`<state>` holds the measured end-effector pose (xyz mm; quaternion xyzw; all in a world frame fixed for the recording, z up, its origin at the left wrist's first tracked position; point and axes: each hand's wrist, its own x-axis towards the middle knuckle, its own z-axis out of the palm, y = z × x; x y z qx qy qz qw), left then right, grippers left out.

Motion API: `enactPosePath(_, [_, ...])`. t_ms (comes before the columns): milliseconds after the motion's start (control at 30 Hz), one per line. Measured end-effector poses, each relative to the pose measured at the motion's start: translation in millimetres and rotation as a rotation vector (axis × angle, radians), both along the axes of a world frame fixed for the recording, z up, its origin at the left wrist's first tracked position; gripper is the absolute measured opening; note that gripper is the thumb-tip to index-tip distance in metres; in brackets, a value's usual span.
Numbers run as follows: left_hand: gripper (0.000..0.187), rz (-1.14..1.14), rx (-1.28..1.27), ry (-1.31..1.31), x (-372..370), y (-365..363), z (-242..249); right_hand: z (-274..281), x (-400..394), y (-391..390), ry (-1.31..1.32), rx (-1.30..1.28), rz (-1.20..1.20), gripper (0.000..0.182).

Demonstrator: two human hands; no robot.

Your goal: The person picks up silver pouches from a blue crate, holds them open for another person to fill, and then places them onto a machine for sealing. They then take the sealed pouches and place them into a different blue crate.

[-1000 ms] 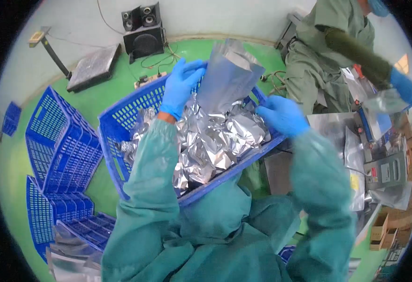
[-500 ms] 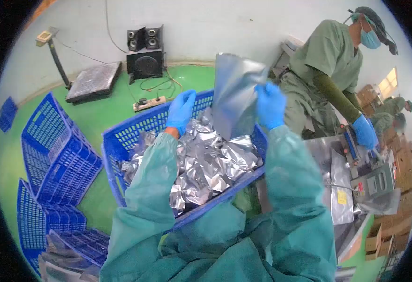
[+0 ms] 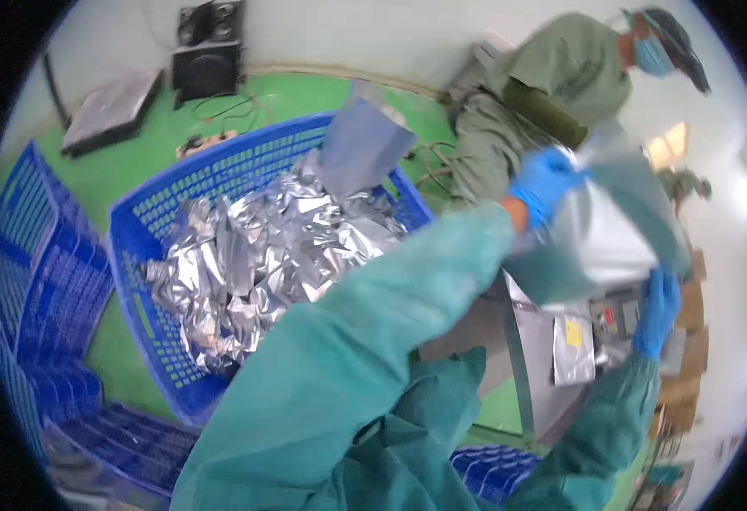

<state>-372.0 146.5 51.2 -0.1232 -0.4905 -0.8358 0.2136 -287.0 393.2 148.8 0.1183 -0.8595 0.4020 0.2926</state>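
Past the basket's (image 3: 220, 166) right edge, our left hand (image 3: 546, 189) and right hand (image 3: 658, 315) grip a silvery bag (image 3: 607, 234); uneven pulling could crease it.

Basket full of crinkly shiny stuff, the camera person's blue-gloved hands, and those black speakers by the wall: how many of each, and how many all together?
Full basket: 1
Gloved hands: 2, the left hand and the right hand
Small speakers: 2
Big speaker: 1
Total: 6
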Motion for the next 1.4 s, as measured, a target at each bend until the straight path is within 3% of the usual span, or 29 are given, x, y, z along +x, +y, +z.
enactPosePath(33, [0.028,0.031,0.059,0.035,-8,22,-7,-7,-8,45,-0.084,0.161,-0.053,0.023])
enactPosePath(67, [0.025,0.002,0.143,0.128,-31,49,-17,-19,-6,63,-0.140,0.162,-0.122,0.025])
enactPosePath(133, [0.024,-0.079,0.103,-0.049,-29,60,-8,-52,-17,96,0.031,0.096,-0.119,0.023])
enactPosePath(367, [0.033,0.294,-0.488,-0.004,-78,84,-37,-60,-23,110,0.008,0.076,-0.154,0.027])
enactPosePath(433, [0.032,0.151,-0.627,-0.104,-13,35,-39,-56,-22,115,-0.051,0.149,-0.232,0.031])
enactPosePath(567, [0.037,0.011,-1.163,0.077,68,-86,-99,-51,-30,144,-0.048,0.100,-0.296,0.031])
enactPosePath(600, [0.035,-0.026,-1.261,-0.106,87,-123,-105,-49,-37,160,0.132,0.345,-0.323,0.031])
enactPosePath(667, [0.028,0.282,-1.096,-0.348,96,-193,-150,-43,-28,172,0.288,0.603,-0.366,0.032])
enactPosePath(700, [0.028,0.554,-1.146,-0.381,95,-236,-169,-38,-28,168,0.154,0.283,-0.329,0.031])
enactPosePath(733, [0.027,0.708,-1.030,-0.492,92,-272,-191,-35,-27,159,0.029,-0.033,-0.280,0.030])
enactPosePath(800, [0.030,0.817,-1.083,-0.611,76,-309,-207,-39,-15,137,0.073,-0.068,-0.316,0.025])
enactPosePath(833, [0.030,0.824,-1.079,-0.593,55,-318,-213,-42,-14,134,0.014,-0.035,-0.256,0.023])
enactPosePath(900, [0.034,1.013,-1.101,-0.278,11,-332,-224,-40,-1,109,-0.079,0.166,-0.183,0.017])
enactPosePath(933, [0.034,1.021,-1.089,-0.251,-15,-342,-226,-39,14,87,-0.053,0.160,-0.192,0.017])
enactPosePath(1000, [0.039,1.099,-1.204,-0.289,-62,-359,-219,-37,46,49,-0.255,0.214,-0.132,0.012])
enactPosePath(1033, [0.039,1.101,-1.188,-0.251,-75,-358,-211,-36,61,39,-0.225,0.207,-0.154,0.012])
enactPosePath(1100, [0.038,0.625,-1.185,-0.277,-90,-356,-202,-35,91,28,-0.321,0.283,-0.151,0.006])
enactPosePath(1167, [0.038,0.421,-1.206,-0.381,-104,-362,-206,-32,111,21,-0.318,0.325,-0.163,0.004])
enactPosePath(1200, [0.038,0.394,-1.215,-0.365,-106,-355,-212,-32,121,22,-0.344,0.376,-0.147,0.002])
enactPosePath(1267, [0.033,0.496,-0.950,-0.439,-100,-343,-215,-34,126,25,-0.373,0.368,-0.155,0.002])
enactPosePath(1400, [0.027,0.475,-0.891,-0.179,-50,-278,-149,-49,106,16,-0.503,0.419,-0.134,0.006])
